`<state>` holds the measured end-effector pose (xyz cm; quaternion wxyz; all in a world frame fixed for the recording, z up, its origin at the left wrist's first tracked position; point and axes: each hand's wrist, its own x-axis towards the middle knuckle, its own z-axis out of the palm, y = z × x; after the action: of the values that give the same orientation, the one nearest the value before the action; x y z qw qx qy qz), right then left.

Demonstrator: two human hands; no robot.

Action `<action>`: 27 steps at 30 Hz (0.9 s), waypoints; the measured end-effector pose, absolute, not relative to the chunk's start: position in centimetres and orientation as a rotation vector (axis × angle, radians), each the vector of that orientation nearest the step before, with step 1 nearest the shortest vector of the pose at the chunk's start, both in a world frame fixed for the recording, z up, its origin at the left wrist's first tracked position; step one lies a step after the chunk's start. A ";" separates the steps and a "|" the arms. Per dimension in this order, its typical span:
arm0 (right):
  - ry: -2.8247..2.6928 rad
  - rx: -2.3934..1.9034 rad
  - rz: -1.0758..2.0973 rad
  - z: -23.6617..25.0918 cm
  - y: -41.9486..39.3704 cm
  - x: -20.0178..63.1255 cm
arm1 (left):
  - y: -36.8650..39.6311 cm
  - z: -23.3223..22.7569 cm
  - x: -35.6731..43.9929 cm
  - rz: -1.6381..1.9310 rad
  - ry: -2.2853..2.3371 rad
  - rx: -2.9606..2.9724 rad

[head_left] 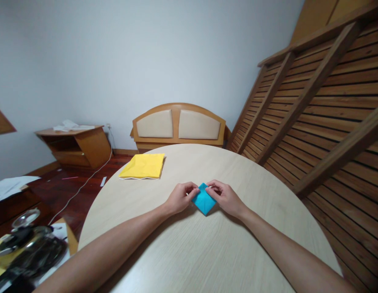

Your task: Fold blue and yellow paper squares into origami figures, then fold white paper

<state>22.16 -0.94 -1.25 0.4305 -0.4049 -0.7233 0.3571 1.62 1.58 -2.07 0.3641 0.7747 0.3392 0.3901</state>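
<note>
A small folded blue paper [204, 200] lies on the round light-wood table [182, 248], its point aimed toward me. My left hand [180, 197] pinches the paper's upper left edge with fingers curled. My right hand [224, 196] pinches the upper right edge the same way. Both hands rest on the tabletop, close together, with the paper between them.
A stack of yellow paper [143, 166] lies at the table's far left edge. Behind the table stands a padded wooden headboard [178, 127]. A slatted wooden frame [323, 122] leans at the right. A low wooden stand [75, 144] and dark clutter [27, 248] are at the left.
</note>
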 end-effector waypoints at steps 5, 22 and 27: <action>-1.762 -1.005 0.980 -1.4 -0.8 22.2 | 1.7 -2.2 1.6 1.040 0.872 1.938; -1.702 -1.026 0.969 -1.9 -0.1 22.7 | 2.4 -2.5 1.4 1.094 0.813 1.711; -1.715 -1.052 0.993 -1.8 0.1 23.1 | 2.6 -2.6 1.3 1.091 0.807 1.765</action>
<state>23.08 0.09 -1.85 0.4341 -0.4223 -0.6885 0.3989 1.25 2.63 -2.62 0.4416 0.7113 0.3253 0.4397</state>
